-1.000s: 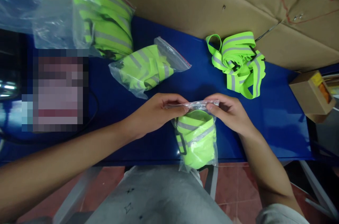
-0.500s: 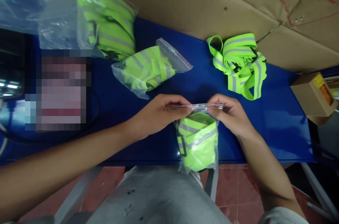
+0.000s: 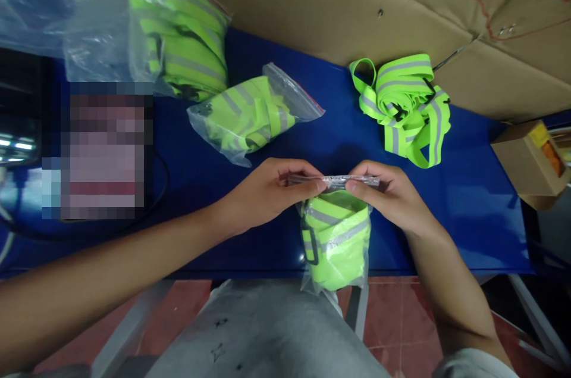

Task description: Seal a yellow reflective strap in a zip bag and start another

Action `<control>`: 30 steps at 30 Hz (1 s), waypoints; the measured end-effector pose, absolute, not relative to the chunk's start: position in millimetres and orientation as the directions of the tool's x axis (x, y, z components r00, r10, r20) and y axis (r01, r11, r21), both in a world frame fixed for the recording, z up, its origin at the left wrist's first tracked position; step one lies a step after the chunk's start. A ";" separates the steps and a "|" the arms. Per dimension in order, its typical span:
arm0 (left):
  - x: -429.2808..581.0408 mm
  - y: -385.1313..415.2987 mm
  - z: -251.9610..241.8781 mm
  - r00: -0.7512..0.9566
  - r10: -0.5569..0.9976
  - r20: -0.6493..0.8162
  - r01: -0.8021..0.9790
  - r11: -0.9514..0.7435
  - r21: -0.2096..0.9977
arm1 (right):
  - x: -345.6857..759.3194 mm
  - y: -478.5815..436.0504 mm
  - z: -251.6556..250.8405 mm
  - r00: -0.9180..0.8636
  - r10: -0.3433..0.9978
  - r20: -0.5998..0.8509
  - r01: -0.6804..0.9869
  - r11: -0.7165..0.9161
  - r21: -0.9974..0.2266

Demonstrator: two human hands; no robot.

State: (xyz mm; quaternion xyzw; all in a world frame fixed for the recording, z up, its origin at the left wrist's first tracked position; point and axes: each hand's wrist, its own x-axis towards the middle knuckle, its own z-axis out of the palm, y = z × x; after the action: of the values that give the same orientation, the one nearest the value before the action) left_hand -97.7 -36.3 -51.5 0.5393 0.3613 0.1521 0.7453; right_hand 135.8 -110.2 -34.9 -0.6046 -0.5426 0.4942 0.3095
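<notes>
My left hand (image 3: 279,193) and my right hand (image 3: 388,190) pinch the top edge of a clear zip-lock bag (image 3: 336,271) between thumbs and fingers. The two thumb tips are a short way apart along the seal. Inside the bag lies a folded neon-green reflective strap (image 3: 341,235) with grey stripes and a black buckle at its left side. The bag hangs below my hands at the front edge of the blue table (image 3: 473,217).
Another bagged strap (image 3: 250,116) lies beyond my left hand, with a larger bag of straps (image 3: 187,44) behind it. Loose reflective straps (image 3: 401,104) are heaped at the back right. A small cardboard box (image 3: 530,158) stands at the right end, and brown cardboard (image 3: 312,3) lines the back.
My thumbs have come slightly closer together along the bag's top edge. The bag has shifted a little to the right; the other things stay put.
</notes>
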 end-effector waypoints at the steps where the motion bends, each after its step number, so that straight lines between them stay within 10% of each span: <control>1: -97.6 -36.4 -51.8 0.690 0.620 -0.374 0.170 0.363 0.916 | 135.9 -109.8 -34.4 -0.093 0.960 -0.264 0.357 -0.215 -0.909; 30: -97.1 -37.6 -52.7 0.684 0.650 -0.332 0.188 0.282 0.941 | 124.7 -107.4 -38.7 -0.049 0.970 -0.240 0.311 -0.214 -0.926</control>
State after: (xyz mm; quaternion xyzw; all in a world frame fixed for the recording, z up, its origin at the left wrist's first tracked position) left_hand -97.1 -37.6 -52.7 0.5767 0.3632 0.1619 0.7137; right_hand 124.7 -107.4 -38.7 -0.6033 -0.5307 0.4927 0.3340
